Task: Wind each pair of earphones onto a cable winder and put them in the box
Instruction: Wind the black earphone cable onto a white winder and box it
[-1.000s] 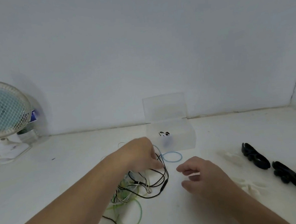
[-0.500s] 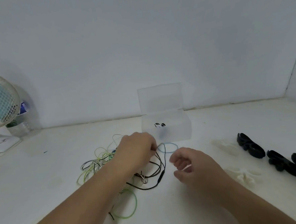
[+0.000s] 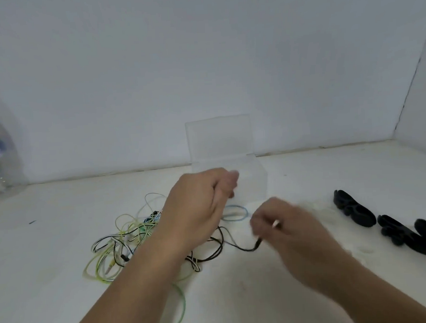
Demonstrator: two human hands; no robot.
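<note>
- The right hand (image 3: pixel 283 223), empty before, is now pinching the black earphone cable (image 3: pixel 242 248).
- The left hand (image 3: pixel 199 202) is rising, curled; its hold is unclear.
- Untangling is beginning.

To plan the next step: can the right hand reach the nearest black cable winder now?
Probably yes. The black cable winder lies to the right of the right hand, nothing tall between them. But that hand pinches a black cable's plug, which it would carry along or drop first.
</note>
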